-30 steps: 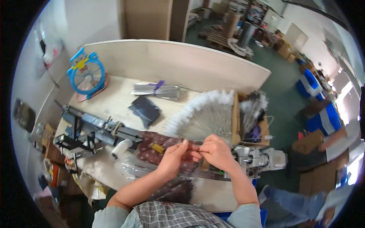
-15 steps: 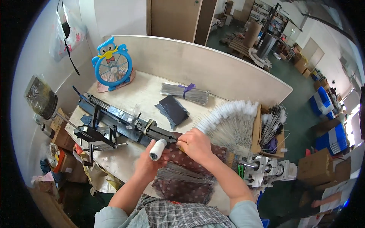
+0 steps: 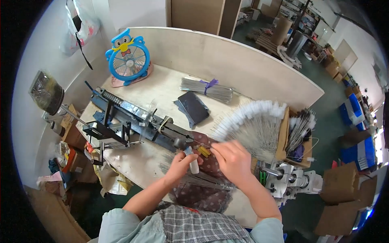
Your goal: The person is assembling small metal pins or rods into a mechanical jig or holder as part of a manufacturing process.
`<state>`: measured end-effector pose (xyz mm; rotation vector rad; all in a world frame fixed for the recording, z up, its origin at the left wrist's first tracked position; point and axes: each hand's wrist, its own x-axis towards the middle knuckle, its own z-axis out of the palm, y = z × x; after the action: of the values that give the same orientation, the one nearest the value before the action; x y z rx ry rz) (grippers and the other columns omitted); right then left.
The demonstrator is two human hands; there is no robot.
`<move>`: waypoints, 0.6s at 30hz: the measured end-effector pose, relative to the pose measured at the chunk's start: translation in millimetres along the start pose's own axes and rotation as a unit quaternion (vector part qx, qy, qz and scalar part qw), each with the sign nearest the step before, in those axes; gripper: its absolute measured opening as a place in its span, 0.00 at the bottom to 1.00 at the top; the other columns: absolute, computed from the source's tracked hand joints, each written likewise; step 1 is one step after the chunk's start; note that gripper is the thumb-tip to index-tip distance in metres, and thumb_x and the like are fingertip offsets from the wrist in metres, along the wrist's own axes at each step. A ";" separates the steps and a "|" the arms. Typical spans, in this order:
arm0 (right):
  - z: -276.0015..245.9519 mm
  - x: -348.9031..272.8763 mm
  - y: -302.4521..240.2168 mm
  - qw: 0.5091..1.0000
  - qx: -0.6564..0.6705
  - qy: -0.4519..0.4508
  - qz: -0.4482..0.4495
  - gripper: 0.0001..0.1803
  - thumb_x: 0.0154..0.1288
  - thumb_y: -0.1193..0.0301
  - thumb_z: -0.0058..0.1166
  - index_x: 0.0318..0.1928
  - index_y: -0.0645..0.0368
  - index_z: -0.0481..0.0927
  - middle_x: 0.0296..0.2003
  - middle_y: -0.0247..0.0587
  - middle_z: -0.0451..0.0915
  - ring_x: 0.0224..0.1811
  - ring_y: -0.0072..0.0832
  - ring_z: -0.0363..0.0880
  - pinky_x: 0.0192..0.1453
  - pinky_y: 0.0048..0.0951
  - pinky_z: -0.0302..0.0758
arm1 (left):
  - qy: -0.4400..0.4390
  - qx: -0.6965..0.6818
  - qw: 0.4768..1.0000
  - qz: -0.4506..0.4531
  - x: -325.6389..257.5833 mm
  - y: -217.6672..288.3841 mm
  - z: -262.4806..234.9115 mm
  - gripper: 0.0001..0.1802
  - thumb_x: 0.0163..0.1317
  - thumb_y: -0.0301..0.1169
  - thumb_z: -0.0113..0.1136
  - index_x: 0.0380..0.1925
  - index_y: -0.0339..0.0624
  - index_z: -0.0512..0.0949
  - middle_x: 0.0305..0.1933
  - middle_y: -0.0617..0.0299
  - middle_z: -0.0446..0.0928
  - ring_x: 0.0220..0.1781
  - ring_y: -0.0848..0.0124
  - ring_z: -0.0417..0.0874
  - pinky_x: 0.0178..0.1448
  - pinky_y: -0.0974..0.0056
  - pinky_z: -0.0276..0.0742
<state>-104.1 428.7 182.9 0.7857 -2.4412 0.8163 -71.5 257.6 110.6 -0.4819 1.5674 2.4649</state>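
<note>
A person wearing a checked apron (image 3: pixel 194 222) is working at a pale bench (image 3: pixel 160 77), seen from above. The left hand (image 3: pixel 180 166) is gripping a white cylinder (image 3: pixel 194 165), thumb and fingers closed around it, just in front of the end of a long dark metal device (image 3: pixel 139 117). The right hand (image 3: pixel 234 161) is pinching a thin wire (image 3: pixel 202 144), its fingertips pressed together; the wire is running between them and the device's end. Beneath it, a yellow piece (image 3: pixel 204 151) is lying on brown polka-dot cloth (image 3: pixel 209 166). Beyond, a dark flat rectangular object (image 3: pixel 193 108) is resting near a purple-tied bundle of rods (image 3: pixel 194 86); a blue character-shaped fan (image 3: pixel 129 62) is standing farther left. Reddish print is showing on a hanging white plastic bag (image 3: pixel 87 24), too small to make out.
</note>
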 end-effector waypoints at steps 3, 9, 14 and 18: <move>1.0 -32.4 2.0 0.997 0.022 -0.070 0.004 0.09 0.54 0.73 0.61 0.37 0.60 0.81 0.30 0.40 0.82 0.33 0.36 0.81 0.34 0.32 0.76 | -0.008 0.118 0.990 0.077 0.6 -23.0 -1.6 0.12 0.51 0.31 0.63 0.30 0.34 0.76 0.22 0.61 0.76 0.24 0.73 0.77 0.28 0.65 0.72; 76.9 -44.7 37.0 0.995 -0.031 -0.073 0.067 0.10 0.56 0.72 0.58 0.40 0.58 0.80 0.32 0.41 0.77 0.33 0.41 0.79 0.35 0.37 0.76 | -0.031 0.475 0.877 0.057 9.4 4.8 -12.4 0.18 0.49 0.34 0.65 0.31 0.29 0.72 0.25 0.51 0.75 0.28 0.68 0.77 0.32 0.62 0.73; 64.2 -42.6 34.0 0.988 -0.004 -0.153 0.025 0.09 0.52 0.69 0.60 0.34 0.57 0.79 0.29 0.39 0.76 0.34 0.39 0.78 0.35 0.37 0.76 | 0.137 0.066 0.988 0.027 0.6 15.1 -90.5 0.19 0.60 0.39 0.62 0.42 0.37 0.70 0.34 0.58 0.75 0.33 0.70 0.77 0.37 0.67 0.76; 54.6 -39.9 32.8 0.979 -0.010 -0.194 0.054 0.09 0.52 0.67 0.61 0.30 0.58 0.77 0.30 0.39 0.76 0.35 0.37 0.79 0.34 0.37 0.76 | 0.257 -0.153 0.954 0.021 -41.8 2.8 -186.4 0.23 0.58 0.44 0.62 0.47 0.44 0.69 0.39 0.63 0.70 0.34 0.74 0.72 0.39 0.69 0.71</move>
<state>-107.8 429.7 107.9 0.8799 -2.8527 0.7295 -1.2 88.9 55.2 -1.2370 1.3457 2.7770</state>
